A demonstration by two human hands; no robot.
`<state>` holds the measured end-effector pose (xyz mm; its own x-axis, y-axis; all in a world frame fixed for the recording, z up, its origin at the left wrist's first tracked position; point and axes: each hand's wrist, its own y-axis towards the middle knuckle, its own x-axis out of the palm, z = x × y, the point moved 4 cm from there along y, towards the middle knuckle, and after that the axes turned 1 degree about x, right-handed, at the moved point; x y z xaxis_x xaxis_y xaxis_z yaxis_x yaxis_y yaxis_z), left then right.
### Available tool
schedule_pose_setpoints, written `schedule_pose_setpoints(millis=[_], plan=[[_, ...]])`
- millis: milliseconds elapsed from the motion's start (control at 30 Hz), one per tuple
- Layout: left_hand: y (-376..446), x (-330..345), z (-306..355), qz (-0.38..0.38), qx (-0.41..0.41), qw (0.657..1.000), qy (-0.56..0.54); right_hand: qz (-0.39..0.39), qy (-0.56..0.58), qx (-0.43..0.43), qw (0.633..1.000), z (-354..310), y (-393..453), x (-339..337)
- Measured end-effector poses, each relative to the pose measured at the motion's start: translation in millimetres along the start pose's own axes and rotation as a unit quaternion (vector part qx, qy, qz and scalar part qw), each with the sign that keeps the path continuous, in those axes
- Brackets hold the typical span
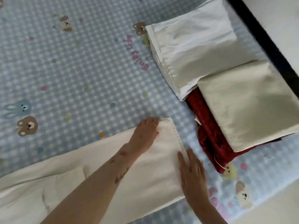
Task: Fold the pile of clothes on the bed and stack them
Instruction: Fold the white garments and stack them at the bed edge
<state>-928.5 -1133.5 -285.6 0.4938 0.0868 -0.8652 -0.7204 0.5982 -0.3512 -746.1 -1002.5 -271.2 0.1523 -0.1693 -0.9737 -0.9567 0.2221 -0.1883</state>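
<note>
A long cream garment lies flat across the near part of the bed, its hemmed end pointing right. My left hand rests on the far corner of that end, fingers curled at the edge. My right hand lies flat, fingers together, along the hem on the near side. Further right stands a stack: a folded cream piece on top of a dark red garment. Behind it lies a folded white piece.
The bed has a blue checked sheet with bear and rabbit prints, and its left and middle part is bare. A black bed edge runs along the far right, with pale floor beyond. The near right corner drops to the floor.
</note>
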Motion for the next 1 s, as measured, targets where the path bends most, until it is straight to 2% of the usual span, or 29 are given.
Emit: schedule_pose_setpoints(millis=[67, 133, 200, 267, 367, 467, 567, 700, 800, 900, 1000], plan=[[33.8, -8.9, 13.3, -0.033, 0.005, 0.999, -0.032, -0.017, 0.057, 0.021, 0.998, 7.5, -1.4, 0.5], [55.3, -16.1, 22.8, -0.118, -0.002, 0.986, -0.119, -0.036, 0.146, 0.054, 0.987, 11.3, -1.3, -7.7], [58.6, -32.4, 25.3, -0.158, 0.016, 0.98, -0.122, -0.068, 0.226, 0.109, 0.966, 10.2, -2.3, -19.2], [44.9, -58.8, 15.6, -0.12, 0.043, 0.986, -0.107, -0.047, 0.292, 0.107, 0.949, -0.6, -8.6, -37.5], [-5.9, -103.8, -16.1, -0.031, 0.047, 0.987, -0.152, 0.0, 0.37, 0.044, 0.928, -46.7, -19.9, -83.6], [-74.5, -136.2, -65.2, 0.047, 0.006, 0.981, -0.186, -0.022, 0.419, -0.029, 0.907, -112.7, -36.7, -110.6], [-148.0, -148.0, -119.0, 0.081, -0.057, 0.971, -0.216, -0.049, 0.426, -0.085, 0.9, -187.6, -57.2, -117.7], [-241.5, -143.6, -188.8, 0.119, -0.1, 0.96, -0.232, -0.104, 0.421, -0.143, 0.89, -291.2, -98.1, -102.3], [-299.2, -125.8, -247.2, 0.132, -0.167, 0.946, -0.246, -0.131, 0.426, -0.184, 0.876, -362.0, -128.7, -80.2], [-356.4, -103.0, -306.7, 0.147, -0.213, 0.927, -0.271, -0.163, 0.432, -0.177, 0.869, -425.7, -154.0, -48.4], [-405.5, -78.3, -358.4, 0.155, -0.266, 0.897, -0.317, -0.253, 0.415, -0.174, 0.856, -485.2, -177.2, -5.4]])
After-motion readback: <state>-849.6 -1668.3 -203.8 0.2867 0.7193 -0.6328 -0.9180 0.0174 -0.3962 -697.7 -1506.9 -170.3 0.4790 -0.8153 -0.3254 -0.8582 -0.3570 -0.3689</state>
